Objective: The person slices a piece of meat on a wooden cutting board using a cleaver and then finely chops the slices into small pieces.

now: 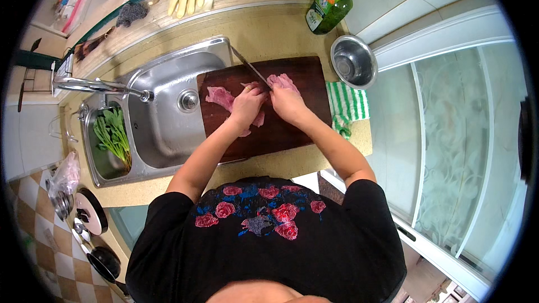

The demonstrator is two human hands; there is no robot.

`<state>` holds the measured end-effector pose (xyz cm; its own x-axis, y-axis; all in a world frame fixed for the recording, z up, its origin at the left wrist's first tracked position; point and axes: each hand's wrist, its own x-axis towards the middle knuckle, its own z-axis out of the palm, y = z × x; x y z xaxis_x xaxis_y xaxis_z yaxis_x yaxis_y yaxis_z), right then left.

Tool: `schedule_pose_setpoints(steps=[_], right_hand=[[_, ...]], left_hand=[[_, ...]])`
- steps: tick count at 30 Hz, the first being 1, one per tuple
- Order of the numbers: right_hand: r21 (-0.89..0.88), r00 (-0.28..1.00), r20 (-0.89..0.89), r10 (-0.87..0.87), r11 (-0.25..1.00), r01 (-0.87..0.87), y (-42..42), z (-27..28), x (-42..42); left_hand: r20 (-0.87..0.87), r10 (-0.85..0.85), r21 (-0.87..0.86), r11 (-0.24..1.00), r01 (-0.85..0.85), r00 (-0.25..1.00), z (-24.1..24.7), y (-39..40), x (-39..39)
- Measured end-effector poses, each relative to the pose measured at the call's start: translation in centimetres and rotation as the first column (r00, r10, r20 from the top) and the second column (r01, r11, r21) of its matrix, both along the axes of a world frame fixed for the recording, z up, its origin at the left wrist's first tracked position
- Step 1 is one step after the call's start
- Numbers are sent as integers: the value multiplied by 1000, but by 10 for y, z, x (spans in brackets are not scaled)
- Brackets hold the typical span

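Observation:
A dark wooden cutting board (290, 141) lies before me, its left side overlapping the sink's edge. My right hand (287, 103) grips a knife (252, 66), whose blade points up and to the left over the board. Raw pink meat (221, 97) spreads under and around my left hand (247, 104), whose bent fingers press it down close beside the blade. Another portion of raw meat (283, 82) rests just beyond my right hand. The knife's handle is hidden in my fist, and my fingers cover the spot between blade and meat.
Left of the board is a stainless steel sink (166, 134); leafy greens (113, 134) lie in its small basin, and a faucet (101, 86) arches over it. To the right are a metal bowl (353, 62) and a green-striped cloth (348, 101). A green pump bottle (329, 10) stands behind.

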<state>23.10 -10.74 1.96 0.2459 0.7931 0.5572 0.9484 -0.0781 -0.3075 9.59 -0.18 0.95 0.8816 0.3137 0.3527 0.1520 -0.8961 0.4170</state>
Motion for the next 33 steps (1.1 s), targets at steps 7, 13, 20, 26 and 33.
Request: schedule_pose_setpoints(steps=[7, 13, 20, 26, 33], right_hand=[[-626, 898, -362, -251, 779, -34, -49, 82, -4], [-702, 901, -344, -265, 710, -59, -89, 81, -8], [-535, 934, -319, -162, 844, -37, -31, 37, -11], [-270, 947, -321, 20, 956, -112, -11, 10, 5], [-588, 886, -400, -235, 807, -51, -59, 80, 1]], left_hand=[[152, 15, -164, 986, 10, 988, -3, 4, -7], [185, -1, -112, 993, 23, 983, -4, 2, -1], [108, -16, -106, 994, 27, 994, -8, -4, -1], [116, 0, -121, 993, 14, 993, -1, -4, -1], [193, 54, -212, 977, -12, 980, 8, -1, -12]])
